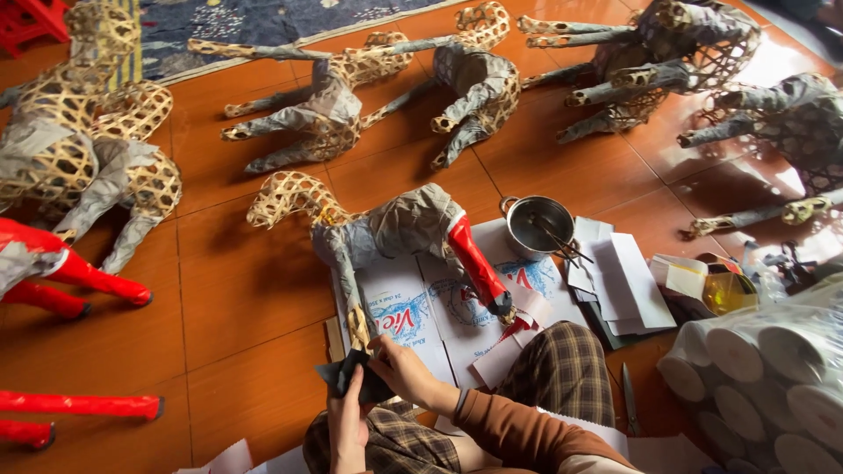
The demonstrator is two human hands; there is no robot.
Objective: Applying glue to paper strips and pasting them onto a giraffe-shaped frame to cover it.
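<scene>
The left hand (348, 427) comes up from the bottom edge, fingers pointing upward. The right hand (406, 372) reaches in from the right on a brown sleeve, bent at the wrist, above a checked trouser knee.

Both hands meet at a piece of black paper (353, 376). It lies just under the bare woven front leg (356, 323) of a bamboo horse frame (386, 230) on the floor (237, 298). This frame is partly covered with grey paper, and one hind leg (475, 265) is red. Under it is flat printed cardboard (413, 307). To the right stand a small metal pot (538, 226) with a brush, white paper sheets (625, 281) and paper rolls (755, 369) in a plastic bag. More frames (457, 83) lie behind, and red legs (88, 281) lie at the left.

The grip of the left hand is closed on the black paper from below. The right grip pinches the same paper narrowly at the end of the leg.
</scene>
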